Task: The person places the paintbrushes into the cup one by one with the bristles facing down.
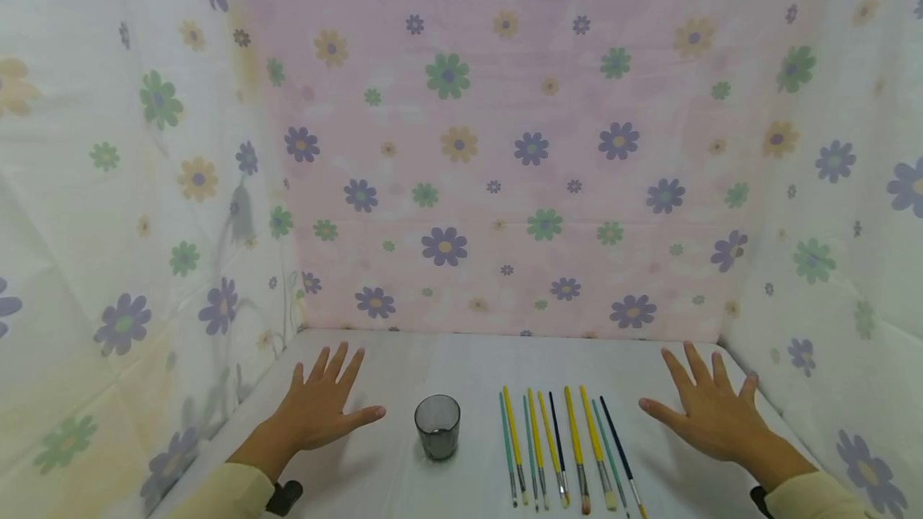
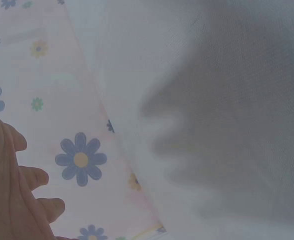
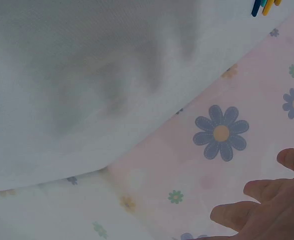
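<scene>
My left hand (image 1: pixel 320 409) is spread over the left of the table, palm down, holding nothing. Just right of it stands a dark, see-through glass (image 1: pixel 437 428), upright. Several paintbrushes (image 1: pixel 576 447) lie side by side to the right of the glass, bristles toward me, with yellow, teal and black handles. My right hand (image 1: pixel 714 415), also spread with straight fingers, hovers to the right of the brushes and holds nothing. The left wrist view shows the left fingers (image 2: pixel 49 209) above their shadow's side. In the right wrist view, brush handle ends (image 3: pixel 257 7) show at the top edge.
A white cloth covers the table (image 1: pixel 389 487). Flower-printed sheets hang behind it as a pink back wall (image 1: pixel 490 110) and at both sides as a left wall (image 1: pixel 79 223) and a right wall (image 1: pixel 858 263). Hand shadows fall on the cloth.
</scene>
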The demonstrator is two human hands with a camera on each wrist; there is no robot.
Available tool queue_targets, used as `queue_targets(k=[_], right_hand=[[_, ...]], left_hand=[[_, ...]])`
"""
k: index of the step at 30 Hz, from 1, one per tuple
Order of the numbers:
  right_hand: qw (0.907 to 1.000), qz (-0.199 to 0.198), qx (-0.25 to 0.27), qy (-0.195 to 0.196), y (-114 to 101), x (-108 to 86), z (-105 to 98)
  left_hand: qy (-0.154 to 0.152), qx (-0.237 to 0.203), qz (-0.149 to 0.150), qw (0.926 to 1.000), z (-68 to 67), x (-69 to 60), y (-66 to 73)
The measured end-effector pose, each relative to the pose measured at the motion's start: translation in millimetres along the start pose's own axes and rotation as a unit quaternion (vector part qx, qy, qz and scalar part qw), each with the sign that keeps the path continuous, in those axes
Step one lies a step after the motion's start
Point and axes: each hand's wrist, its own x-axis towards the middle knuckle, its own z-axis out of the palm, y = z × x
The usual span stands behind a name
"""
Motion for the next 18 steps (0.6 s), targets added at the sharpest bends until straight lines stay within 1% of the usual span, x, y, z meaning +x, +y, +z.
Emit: queue_targets(k=[6, 9, 10, 12, 15, 17, 18], right_hand=[[0.9999, -0.003, 0.012, -0.009, 2.4, 1.2, 1.7], [0.9995, -0.003, 0.025, -0.019, 1.9, 2.6, 3.2], [0.9992, -0.005, 0.03, -0.025, 1.6, 3.3, 4.1], [0.9981, -0.008, 0.046, -0.041, 0.4, 4.5, 6.6], [0.9958, -0.013, 0.068, -0.06, -2.0, 6.8, 11.7], [0.9944, -0.01, 0.081, -0.067, -4.2, 8.5, 15.6], [0.9939, -0.006, 0.087, -0.068, -5.6, 9.4, 17.4]], left_hand=[[-0.001, -0.001, -0.002, 1.0, 2.3, 1.9, 0.4], [-0.012, -0.019, -0.001, 0.9998, 4.2, 3.8, 3.1], [-0.019, -0.03, 0.001, 0.9994, 5.0, 4.3, 5.0], [-0.037, -0.067, 0.004, 0.9971, 7.0, 5.0, 9.8], [-0.063, -0.13, 0.007, 0.9895, 10.3, 5.9, 19.8], [-0.072, -0.167, 0.006, 0.9833, 12.7, 6.1, 26.7], [-0.073, -0.179, 0.007, 0.9812, 14.5, 6.4, 29.9]])
